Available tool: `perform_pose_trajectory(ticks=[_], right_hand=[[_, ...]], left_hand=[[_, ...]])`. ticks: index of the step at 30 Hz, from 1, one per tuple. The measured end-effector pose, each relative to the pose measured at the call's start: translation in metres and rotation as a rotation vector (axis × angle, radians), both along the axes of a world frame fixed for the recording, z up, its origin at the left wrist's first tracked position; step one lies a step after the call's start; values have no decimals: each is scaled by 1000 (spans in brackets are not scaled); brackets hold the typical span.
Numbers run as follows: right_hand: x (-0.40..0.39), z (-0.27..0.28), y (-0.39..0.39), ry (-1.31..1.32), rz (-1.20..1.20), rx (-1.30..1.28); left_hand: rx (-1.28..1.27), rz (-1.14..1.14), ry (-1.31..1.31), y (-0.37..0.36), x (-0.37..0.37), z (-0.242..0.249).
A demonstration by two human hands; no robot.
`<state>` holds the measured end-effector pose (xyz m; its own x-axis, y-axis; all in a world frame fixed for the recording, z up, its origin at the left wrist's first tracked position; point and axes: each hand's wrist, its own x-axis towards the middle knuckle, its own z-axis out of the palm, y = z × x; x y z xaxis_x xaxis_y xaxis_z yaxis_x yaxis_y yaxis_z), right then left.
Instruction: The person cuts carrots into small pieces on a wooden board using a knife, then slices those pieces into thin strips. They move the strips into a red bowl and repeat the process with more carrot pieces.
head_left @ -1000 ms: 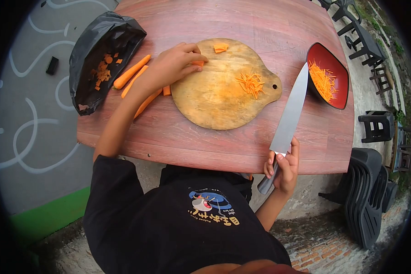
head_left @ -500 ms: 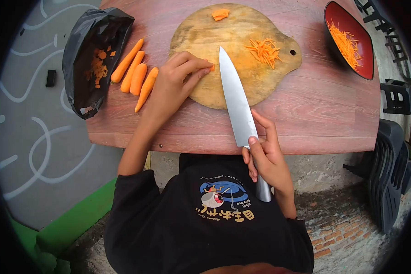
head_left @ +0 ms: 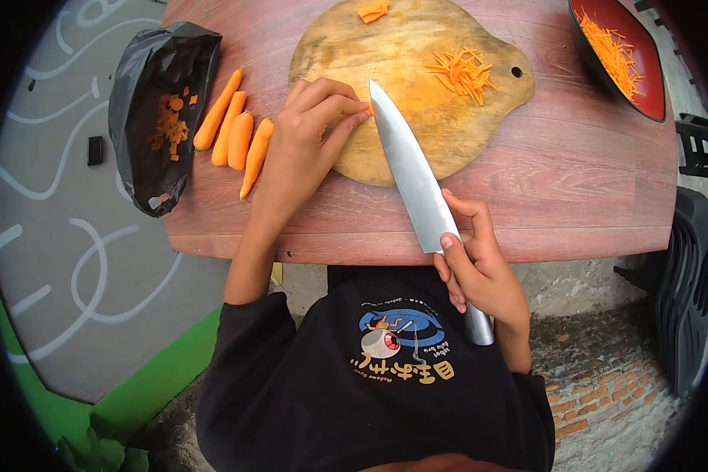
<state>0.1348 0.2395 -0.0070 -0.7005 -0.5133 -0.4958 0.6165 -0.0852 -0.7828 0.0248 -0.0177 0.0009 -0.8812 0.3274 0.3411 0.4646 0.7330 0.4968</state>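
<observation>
My right hand (head_left: 480, 271) is wrapped round the handle of a large knife (head_left: 411, 173), whose blade points up and left over the round wooden board (head_left: 417, 149). The blade tip is beside the fingertips of my left hand (head_left: 316, 130). Those fingers pinch a small carrot piece (head_left: 370, 110) on the board, mostly hidden by them. Thin carrot strips (head_left: 460, 73) lie in a pile on the board's right part. Flat carrot slices (head_left: 373, 11) rest at its far edge.
Several whole peeled carrots (head_left: 240, 140) lie left of the board. Beyond them, a black plastic bag (head_left: 134, 86) holds carrot scraps. A red and black bowl (head_left: 653, 71) with carrot shreds stands at the right. Black chairs (head_left: 684, 275) are past the table's right edge.
The whole view has shifted slightly. The knife tip has moved a little left, closer to the fingertips of my left hand. Both hands keep their grips.
</observation>
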Motion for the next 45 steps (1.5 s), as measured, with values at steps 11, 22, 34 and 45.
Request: perform_pose_trajectory(ticks=[11, 22, 34, 45], right_hand=[[6, 4, -2, 97, -78, 32], [-11, 25, -24, 350, -220, 266], [-24, 27, -50, 436, -286, 323], [-32, 31, -68, 833, -240, 488]], left_hand=[[-138, 10, 77, 6, 1, -4], [5, -56, 170, -2, -11, -12], [160, -123, 219, -17, 3, -16], [234, -125, 177, -18, 8, -21]])
